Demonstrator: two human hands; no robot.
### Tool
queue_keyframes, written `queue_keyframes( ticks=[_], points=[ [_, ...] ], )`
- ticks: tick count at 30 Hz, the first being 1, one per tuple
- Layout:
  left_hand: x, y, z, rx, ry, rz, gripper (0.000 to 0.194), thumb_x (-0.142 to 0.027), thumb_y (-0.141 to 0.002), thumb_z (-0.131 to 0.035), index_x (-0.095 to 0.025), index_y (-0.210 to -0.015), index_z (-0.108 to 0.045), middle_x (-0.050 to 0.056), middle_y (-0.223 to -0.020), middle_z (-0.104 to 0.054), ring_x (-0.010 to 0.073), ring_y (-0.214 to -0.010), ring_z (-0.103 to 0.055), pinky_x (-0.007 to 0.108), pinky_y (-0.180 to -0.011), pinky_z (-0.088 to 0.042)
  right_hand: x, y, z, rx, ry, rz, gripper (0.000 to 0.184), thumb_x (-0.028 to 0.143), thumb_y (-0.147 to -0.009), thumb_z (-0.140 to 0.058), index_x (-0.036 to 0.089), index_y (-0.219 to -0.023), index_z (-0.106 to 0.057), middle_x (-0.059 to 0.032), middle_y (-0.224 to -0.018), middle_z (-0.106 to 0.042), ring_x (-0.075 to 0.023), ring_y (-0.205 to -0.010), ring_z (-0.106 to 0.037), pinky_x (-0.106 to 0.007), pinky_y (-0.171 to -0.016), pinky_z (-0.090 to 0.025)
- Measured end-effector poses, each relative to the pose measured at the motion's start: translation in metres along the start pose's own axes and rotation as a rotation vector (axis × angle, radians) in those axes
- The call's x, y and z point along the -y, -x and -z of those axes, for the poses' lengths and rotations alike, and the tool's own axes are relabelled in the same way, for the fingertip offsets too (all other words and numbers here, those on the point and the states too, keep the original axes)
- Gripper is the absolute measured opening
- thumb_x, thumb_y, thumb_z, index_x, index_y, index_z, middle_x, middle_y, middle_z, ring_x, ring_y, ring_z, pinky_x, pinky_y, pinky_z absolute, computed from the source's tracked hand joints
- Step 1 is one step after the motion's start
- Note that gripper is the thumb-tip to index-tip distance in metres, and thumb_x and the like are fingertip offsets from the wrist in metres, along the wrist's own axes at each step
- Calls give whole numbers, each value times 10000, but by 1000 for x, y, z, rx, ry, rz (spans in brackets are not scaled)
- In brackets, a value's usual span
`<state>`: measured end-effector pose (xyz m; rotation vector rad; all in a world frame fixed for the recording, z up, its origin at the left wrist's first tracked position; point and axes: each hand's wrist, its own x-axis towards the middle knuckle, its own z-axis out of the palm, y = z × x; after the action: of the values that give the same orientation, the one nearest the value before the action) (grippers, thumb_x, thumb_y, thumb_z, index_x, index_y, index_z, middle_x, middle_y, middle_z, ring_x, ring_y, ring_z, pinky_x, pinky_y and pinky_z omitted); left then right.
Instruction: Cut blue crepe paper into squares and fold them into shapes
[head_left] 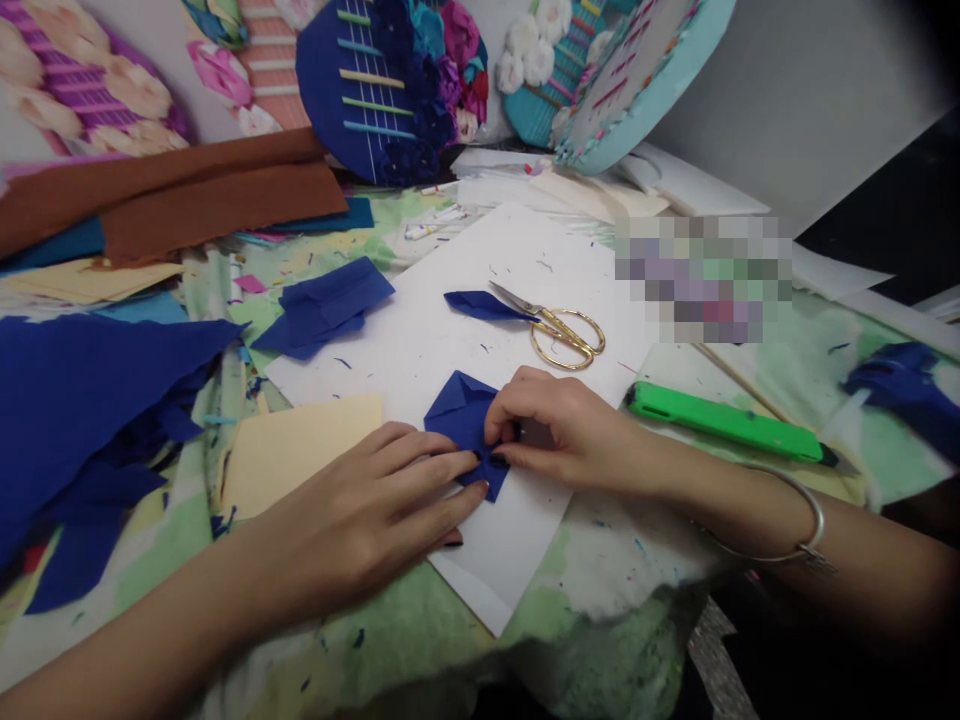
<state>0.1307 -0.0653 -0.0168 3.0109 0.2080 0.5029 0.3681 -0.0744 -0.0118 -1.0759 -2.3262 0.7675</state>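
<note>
A small folded piece of blue paper (pixel 459 408) lies on a large white sheet (pixel 427 330). My left hand (pixel 375 500) rests flat over its left side, fingers stretched out and holding it down. Thumb and fingertips of my right hand (pixel 566 430) are pinched together at its right edge, a bracelet on that wrist. Just beyond are gold-handled scissors (pixel 568 338), their blades partly spread beside a narrow blue paper strip (pixel 484 306). Another folded blue paper stack (pixel 330 305) sits at the white sheet's upper left edge.
A green box cutter (pixel 724 420), blade showing, lies right of my right hand. Cream card (pixel 300 445) and a big blue paper sheet (pixel 97 410) are at left. Brown paper (pixel 217 195) lies behind. Decorated round pieces, including a navy one (pixel 322 75), stand along the back.
</note>
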Motion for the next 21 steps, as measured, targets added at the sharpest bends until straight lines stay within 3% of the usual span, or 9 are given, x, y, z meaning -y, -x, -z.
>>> queue_keyframes(
  ticks=[6,11,21],
  points=[
    [-3,-2,2,13,-12,1,288,-131,-883,-561,-94,-1168,-586,125,-1108,-651,282,-1045,-546,436,-840,-435,1,0,0,9,1,-5,101,52,-753,-626,116,-832,-626,-38,-788,-648,-144,-778,-520,-259,-738,-396],
    [-4,0,0,-43,-54,35,282,-144,-871,-595,-98,-1149,-596,105,-1110,-664,296,-1116,-513,472,-914,-368,0,-1,0,6,-6,3,104,50,-752,-631,111,-836,-630,-38,-786,-649,-143,-777,-520,-260,-742,-395],
    [-5,-2,3,16,41,13,263,-104,-863,-583,-38,-1117,-585,163,-1076,-632,288,-996,-552,441,-797,-453,-1,0,0,6,-7,-1,90,61,-765,-635,115,-837,-629,-38,-791,-652,-143,-782,-524,-262,-749,-396]
  ],
)
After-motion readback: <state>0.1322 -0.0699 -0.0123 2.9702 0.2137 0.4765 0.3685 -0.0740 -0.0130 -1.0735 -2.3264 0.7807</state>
